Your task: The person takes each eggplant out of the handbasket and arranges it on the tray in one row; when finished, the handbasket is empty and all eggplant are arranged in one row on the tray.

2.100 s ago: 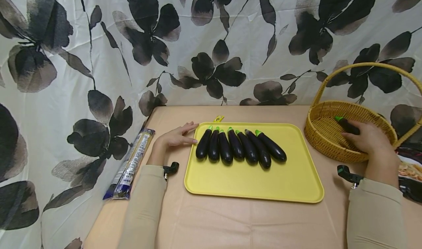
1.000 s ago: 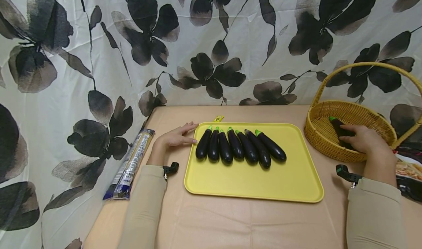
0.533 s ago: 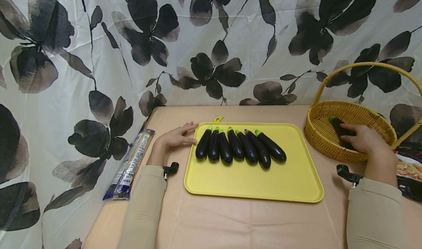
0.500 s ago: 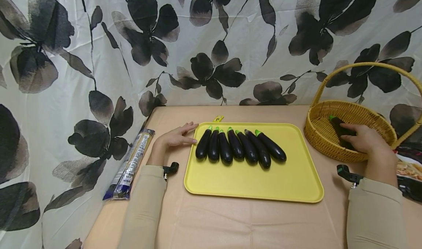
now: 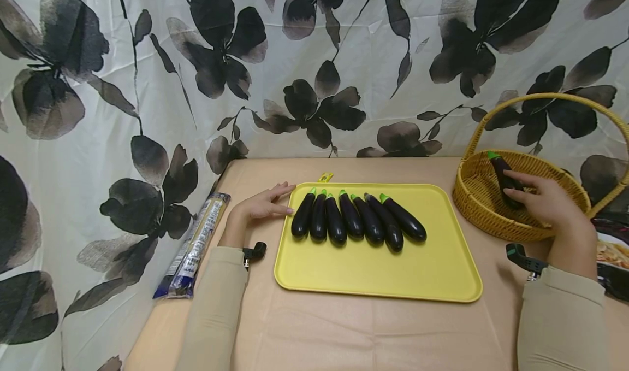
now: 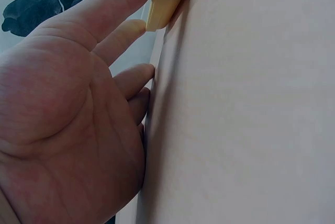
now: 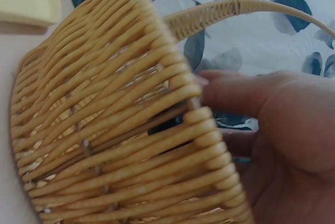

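Note:
In the head view, my right hand [image 5: 552,204] pinches a dark eggplant [image 5: 503,180] by its side, thumb and fingers on it, inside the yellow wicker basket [image 5: 496,223]. Its green stem points away from me, near the basket's far rim. The right wrist view has the basket wall [image 7: 115,103] hiding most of the eggplant. At the left edge of the yellow tray [image 5: 373,272], my left hand [image 5: 262,202] touches the rim with extended fingers. A row of several eggplants [image 5: 351,218] lies across the tray's upper part, stems away from me.
Long blue-and-silver packages [image 5: 191,251] lie on the table's left side. Behind the tray is a small yellow object [image 5: 326,177]. Food packaging [image 5: 611,253] stands at the far right, beside the basket. A flowered cloth [image 5: 314,59] hangs behind the table.
My right hand first lowers the eggplant into the basket and turns it more upright in view, then raises it, its stem nearing the far rim. My left hand stays at the tray's edge.

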